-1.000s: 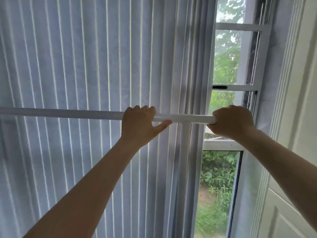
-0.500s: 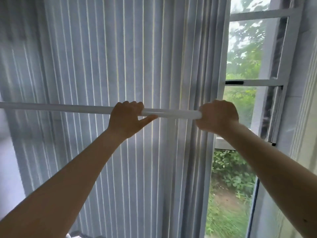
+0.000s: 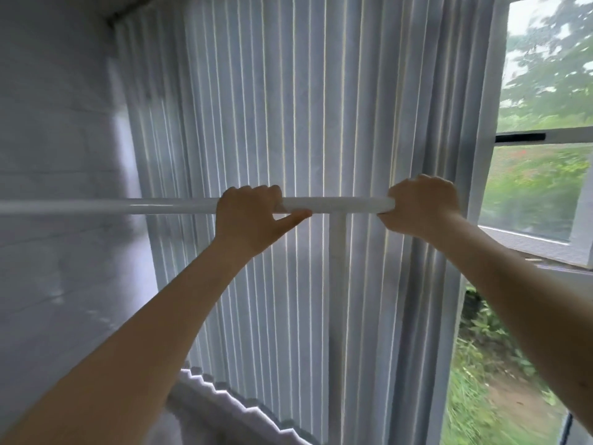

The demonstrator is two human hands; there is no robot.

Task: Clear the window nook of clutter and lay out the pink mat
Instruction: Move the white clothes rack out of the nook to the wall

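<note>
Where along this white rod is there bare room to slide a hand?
The long white rod is bare from the left hand out to the grey wall. Between the left hand and right hand only a short stretch remains; the right hand covers the rod's end.

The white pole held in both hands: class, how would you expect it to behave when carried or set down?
The white pole probably stays stiff: it runs straight leftward out of frame. Its glossy surface may be slippery. Being round, it would likely roll if laid flat. Left hand and right hand both grip it.
</note>
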